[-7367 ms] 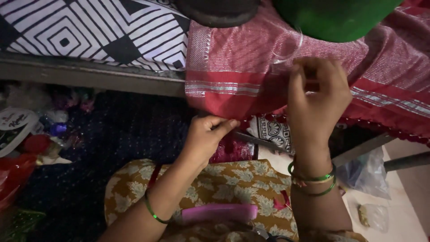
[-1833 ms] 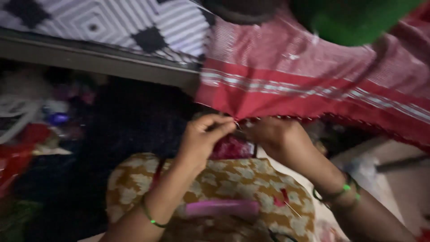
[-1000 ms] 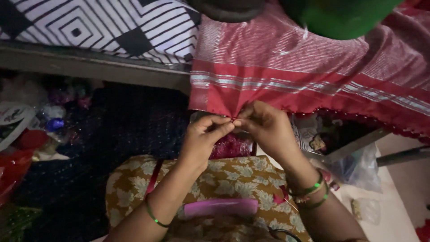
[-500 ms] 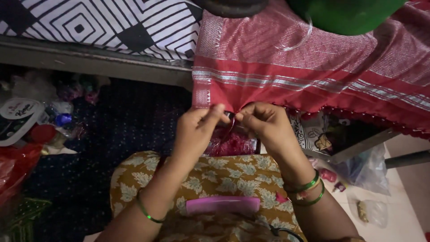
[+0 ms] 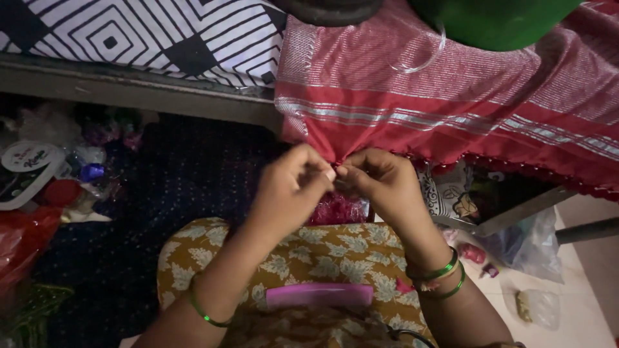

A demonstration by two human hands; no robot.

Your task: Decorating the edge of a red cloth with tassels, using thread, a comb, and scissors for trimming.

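Both hands meet at the lower edge of a red cloth (image 5: 451, 109) with silvery stripes, which hangs down from a raised surface just above them. The left hand (image 5: 287, 190) has its fingers drawn together in a pinch at the hem, and the right hand (image 5: 380, 183) is closed in the same way, its fingertips touching those of the left; between them they grip the cloth's edge, though whether a needle or thread sits in the pinch is too small to tell. Holding the hem bunched at one spot looks meant to keep it taut and steady for fine work on the beaded red fringe (image 5: 516, 171) that runs along the edge to the right of the hands. Just below the fingers lies a small heap of red shiny stuff (image 5: 338, 209), close enough to pick from. Below the wrists a pink comb-like bar (image 5: 319, 295) rests on the patterned yellow lap (image 5: 309, 258). Green bangles (image 5: 445, 277) ring the right wrist. To the right of the hands a clear plastic bag (image 5: 525, 248) lies on the floor, its contents unclear. Far left of the hands is a heap of packets and a round lid (image 5: 29, 161). Above and left of the hands is a black-and-white patterned sheet (image 5: 142, 32).
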